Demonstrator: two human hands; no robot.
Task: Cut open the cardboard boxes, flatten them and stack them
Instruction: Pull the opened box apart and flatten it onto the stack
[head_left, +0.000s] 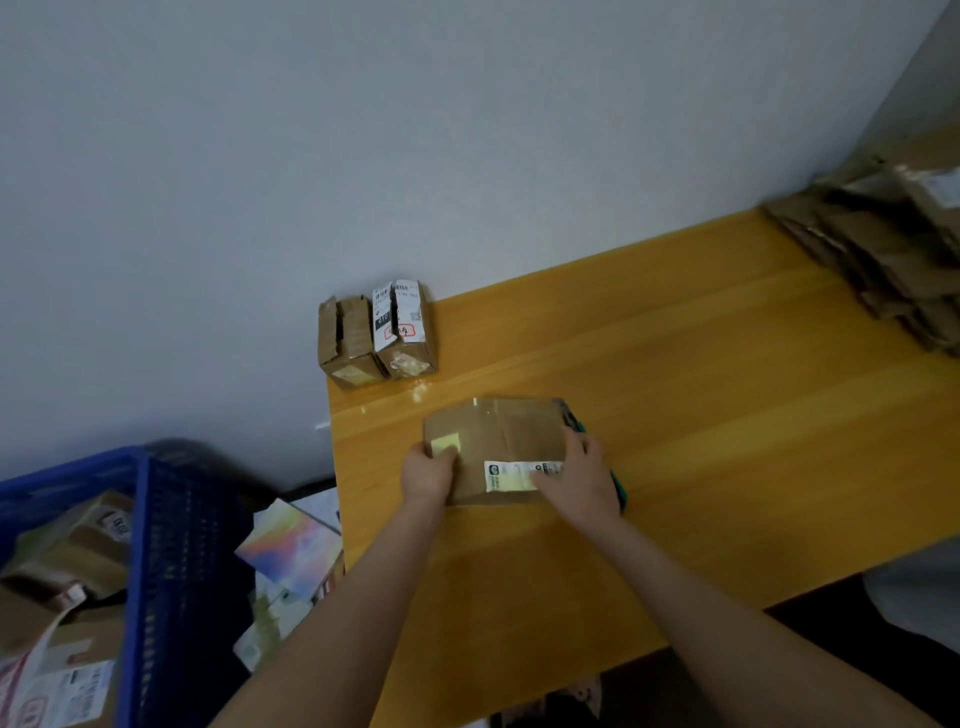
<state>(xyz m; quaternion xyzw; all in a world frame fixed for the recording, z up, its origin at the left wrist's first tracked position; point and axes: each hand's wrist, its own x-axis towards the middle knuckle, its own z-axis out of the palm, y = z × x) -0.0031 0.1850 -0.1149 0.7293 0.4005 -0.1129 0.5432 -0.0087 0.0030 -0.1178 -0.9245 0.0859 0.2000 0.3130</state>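
The cardboard box (506, 441) lies on the near-left part of the wooden desk (727, 415), a plain brown carton lying closed. Clear glossy tape runs across its top, a small pale yellowish sticker sits near its left end, and a white printed shipping label sits on its near right side. The left hand (428, 470) holds the box's left end, its grip closed round the near-left corner with the thumb up by the yellowish sticker. The right hand (584, 478) lies on the box's right end, its grip bent over that edge and partly covering the label. A teal thing (619, 491) shows along the outer side of this hand; what it is, and whether the hand also holds it, cannot be told. At the desk's back-left corner, against the wall, two small boxes stand side by side and touching: a small brown box (349, 340) with torn tape on top and a labelled box (405, 330) with a white label over its top. At the far right end of the desk lies a pile of flattened cardboard (883, 254), its sheets lying unevenly. To the left, below the desk, a blue crate (156, 545) with perforated walls holds several taped and labelled parcels (62, 582). Between the crate and the desk lie some colourful flat packs (291, 551).
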